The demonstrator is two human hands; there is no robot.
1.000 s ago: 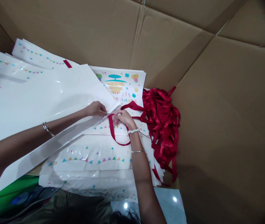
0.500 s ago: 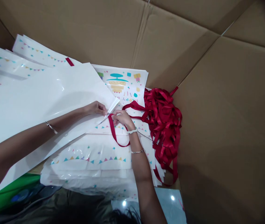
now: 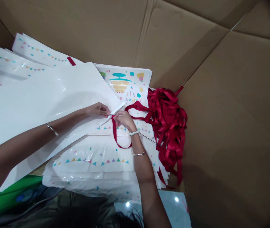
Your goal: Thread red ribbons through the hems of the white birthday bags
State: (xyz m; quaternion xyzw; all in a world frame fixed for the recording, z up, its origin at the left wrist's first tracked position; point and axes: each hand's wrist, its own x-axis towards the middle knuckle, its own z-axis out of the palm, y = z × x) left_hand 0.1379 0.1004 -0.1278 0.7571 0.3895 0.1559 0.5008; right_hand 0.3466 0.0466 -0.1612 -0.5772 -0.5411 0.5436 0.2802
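Note:
A large glossy white sheet (image 3: pixel 42 101), printed side down, spreads across the left and middle. My left hand (image 3: pixel 99 110) pinches it near its right-hand corner, with the thumb and fingers closed. Close beside it, my right hand (image 3: pixel 124 120) has its fingers closed on a red ribbon (image 3: pixel 115 134), which hangs in a loop over the printed sheets below. The two sets of fingertips almost meet at the sheet's edge. Something small and dark shows between them, too small to name. A thin dark cord (image 3: pixel 147 138) runs from near the right wrist toward the ribbon pile.
A tangled pile of red ribbons (image 3: pixel 168 123) lies to the right against brown cardboard walls (image 3: pixel 232 120). Beneath and behind are stacks of white printed sheets (image 3: pixel 89 161) with bunting and a cake picture. A short red ribbon piece (image 3: pixel 71 61) lies at upper left. Green fabric (image 3: pixel 18 193) shows below.
The sheet's corner by my fingers has shifted slightly up and right. Both hands stay nearly in place, still pinching the sheet and the red ribbon.

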